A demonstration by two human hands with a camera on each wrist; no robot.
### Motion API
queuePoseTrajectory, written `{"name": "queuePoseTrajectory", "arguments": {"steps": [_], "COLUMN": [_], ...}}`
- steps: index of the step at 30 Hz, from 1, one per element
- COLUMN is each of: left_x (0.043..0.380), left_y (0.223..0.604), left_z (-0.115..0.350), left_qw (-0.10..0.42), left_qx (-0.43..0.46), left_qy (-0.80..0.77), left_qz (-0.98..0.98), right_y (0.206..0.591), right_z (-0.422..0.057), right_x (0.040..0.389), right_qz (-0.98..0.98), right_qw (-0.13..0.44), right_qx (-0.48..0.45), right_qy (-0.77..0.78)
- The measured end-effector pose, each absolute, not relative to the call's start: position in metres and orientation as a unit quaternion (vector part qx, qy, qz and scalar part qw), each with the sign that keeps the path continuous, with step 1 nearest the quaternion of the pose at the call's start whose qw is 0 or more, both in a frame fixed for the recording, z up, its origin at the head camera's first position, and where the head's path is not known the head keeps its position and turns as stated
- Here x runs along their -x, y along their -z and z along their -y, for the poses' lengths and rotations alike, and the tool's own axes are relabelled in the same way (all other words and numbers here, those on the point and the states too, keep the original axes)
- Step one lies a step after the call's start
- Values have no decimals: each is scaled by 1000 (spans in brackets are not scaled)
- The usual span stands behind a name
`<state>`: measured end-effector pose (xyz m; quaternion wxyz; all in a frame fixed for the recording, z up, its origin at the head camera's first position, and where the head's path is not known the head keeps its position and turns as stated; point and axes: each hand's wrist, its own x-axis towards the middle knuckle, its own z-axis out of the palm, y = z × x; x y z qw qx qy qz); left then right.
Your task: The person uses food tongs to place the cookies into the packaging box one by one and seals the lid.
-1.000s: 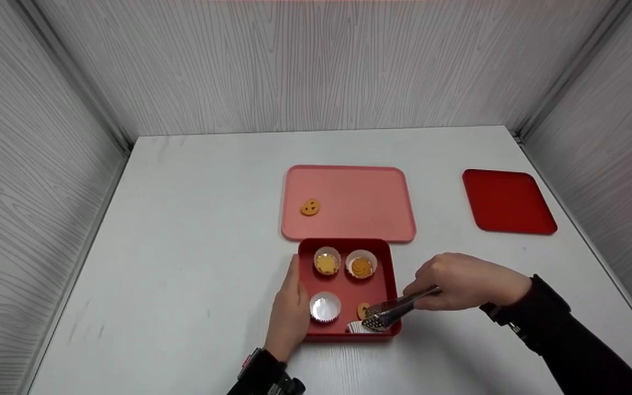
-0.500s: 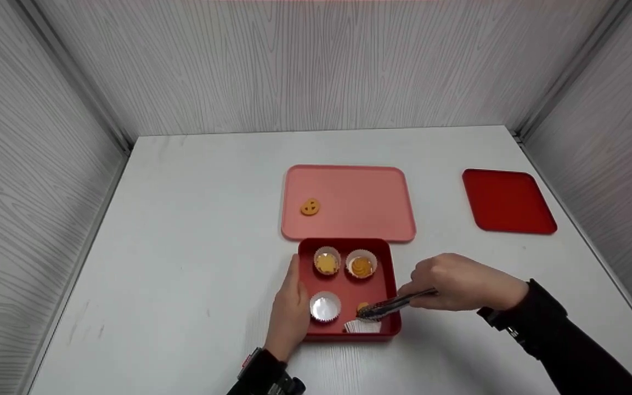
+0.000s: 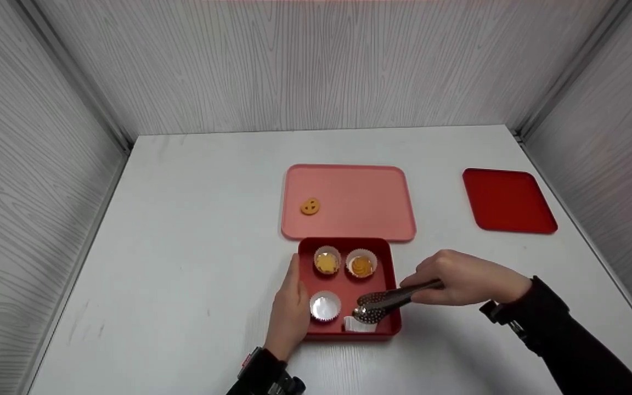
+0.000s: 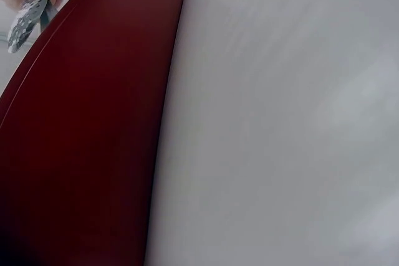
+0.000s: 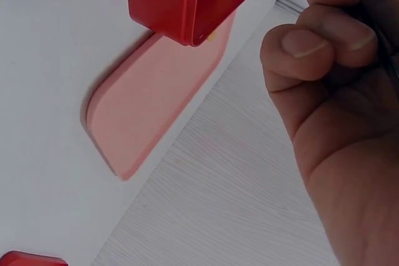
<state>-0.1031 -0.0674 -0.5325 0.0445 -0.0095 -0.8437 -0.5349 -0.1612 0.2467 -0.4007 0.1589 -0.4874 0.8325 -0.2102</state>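
The right hand [image 3: 450, 280] grips tongs [image 3: 387, 302] over the near right of the red box [image 3: 343, 286]; the left hand [image 3: 288, 317], fingers straight, rests against its left side.

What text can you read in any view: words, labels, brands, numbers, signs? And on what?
None can be read in any view.
Red patch on the left wrist strap: too small to read, may be lettering.
Pale mark on the right wrist strap: too small to tell.
Box, tongs, pink tray, red tray: no lettering visible.
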Motion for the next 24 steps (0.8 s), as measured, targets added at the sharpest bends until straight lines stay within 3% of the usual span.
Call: {"name": "queuePoseTrajectory", "arguments": {"steps": [12, 24], "left_x": [104, 104], "left_y": [533, 534], "left_z": [66, 67], "left_qw": [47, 48], "left_qx": [14, 16], "left_qy": [533, 543], "left_qz": [845, 838], "right_y": [411, 420], "right_z": [-236, -232], "right_x": [164, 160], "right_qz": [-823, -826], "right_qw": [220, 92], "right_qx": [477, 532], "right_qy": [218, 161]}}
